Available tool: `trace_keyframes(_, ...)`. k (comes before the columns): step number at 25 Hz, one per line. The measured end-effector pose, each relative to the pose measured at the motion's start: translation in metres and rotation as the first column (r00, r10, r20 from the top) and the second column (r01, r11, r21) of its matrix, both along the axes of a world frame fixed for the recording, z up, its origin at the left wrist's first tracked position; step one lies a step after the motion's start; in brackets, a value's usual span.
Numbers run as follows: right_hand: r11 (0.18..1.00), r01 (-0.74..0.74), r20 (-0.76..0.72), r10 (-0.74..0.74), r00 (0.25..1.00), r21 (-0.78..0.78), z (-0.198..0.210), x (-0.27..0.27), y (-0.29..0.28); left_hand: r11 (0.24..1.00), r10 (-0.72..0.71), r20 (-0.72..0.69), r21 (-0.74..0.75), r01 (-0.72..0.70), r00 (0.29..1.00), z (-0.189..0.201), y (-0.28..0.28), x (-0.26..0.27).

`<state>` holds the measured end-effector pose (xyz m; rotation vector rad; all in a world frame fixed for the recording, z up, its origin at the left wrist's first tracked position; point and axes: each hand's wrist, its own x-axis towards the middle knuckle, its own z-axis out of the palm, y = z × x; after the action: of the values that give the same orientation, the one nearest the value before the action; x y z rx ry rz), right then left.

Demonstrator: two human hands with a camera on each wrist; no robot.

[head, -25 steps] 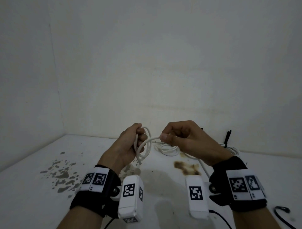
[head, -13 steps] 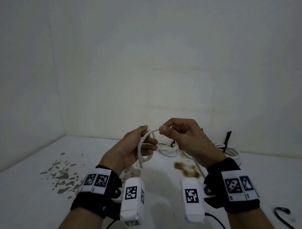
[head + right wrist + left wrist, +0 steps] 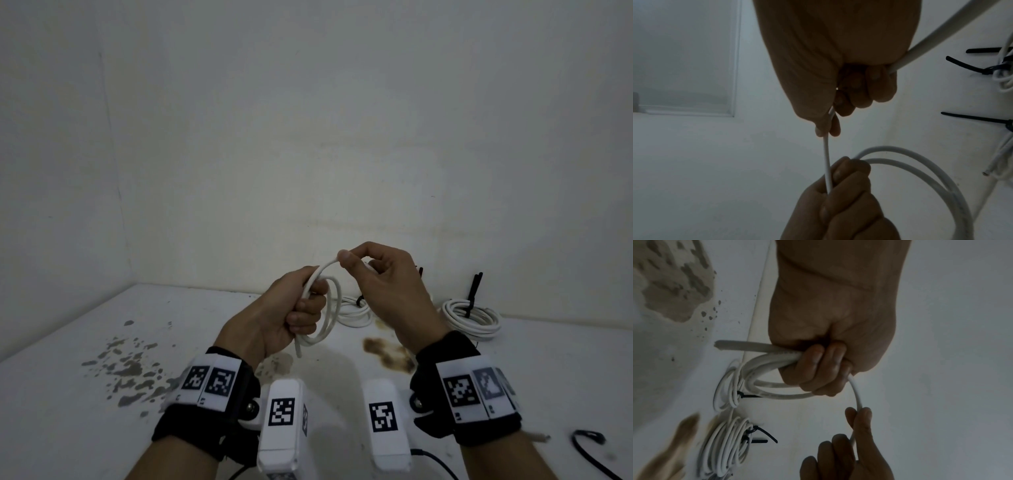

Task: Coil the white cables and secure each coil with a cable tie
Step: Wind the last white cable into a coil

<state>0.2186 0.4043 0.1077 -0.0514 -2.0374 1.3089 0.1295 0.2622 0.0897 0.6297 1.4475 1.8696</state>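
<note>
My left hand (image 3: pixel 301 308) grips a small coil of white cable (image 3: pixel 330 317), its loops hanging out past the curled fingers (image 3: pixel 818 368) and one cut end (image 3: pixel 721 344) sticking out sideways. My right hand (image 3: pixel 349 262) pinches the free run of the same cable (image 3: pixel 826 149) between thumb and forefinger, just above and right of the left fist. The rest of that cable passes through the right palm and out behind it (image 3: pixel 941 37). Both hands are held above the white table (image 3: pixel 102 428).
Two finished white coils (image 3: pixel 471 317) (image 3: pixel 352 310) bound with black cable ties (image 3: pixel 474 291) lie on the table near the back wall. A loose black tie (image 3: pixel 587 442) lies at the front right. Brown stains (image 3: pixel 390 354) and grey spots (image 3: pixel 126 370) mark the tabletop.
My right hand has risen and carried the pinched cable up over the left fist. The left hand opened briefly and has closed again round the coil, now with one more turn.
</note>
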Motion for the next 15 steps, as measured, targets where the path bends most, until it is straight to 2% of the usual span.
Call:
trace_keyframes(4,0.998,0.052,-0.005,-0.051,0.999,0.045,-0.008,-0.006,0.004,0.998,-0.043,-0.042,-0.043,0.041,0.998,0.004,-0.002,0.006)
trace_keyframes(7,0.992,0.073,0.01,-0.074,0.997,0.105,-0.016,-0.009,0.009,0.999,0.032,-0.042,0.002,-0.032,0.999,0.004,-0.003,0.005)
trace_keyframes(9,0.984,0.045,0.112,-0.065,0.992,0.174,-0.018,-0.008,0.015,0.993,0.078,0.029,0.084,-0.08,0.997,0.002,-0.005,-0.002)
trace_keyframes(11,0.977,-0.055,0.278,-0.005,0.96,0.206,-0.019,-0.002,0.026,0.978,0.093,0.124,0.172,-0.114,0.988,0.002,-0.011,-0.011)
trace_keyframes(13,0.958,-0.167,0.451,0.046,0.891,0.232,-0.016,0.008,0.038,0.956,0.109,0.212,0.245,-0.161,0.971,0.003,-0.019,-0.02)
trace_keyframes(15,0.925,-0.248,0.581,0.036,0.813,0.289,-0.01,0.02,0.046,0.926,0.147,0.276,0.298,-0.23,0.95,0.002,-0.026,-0.026)
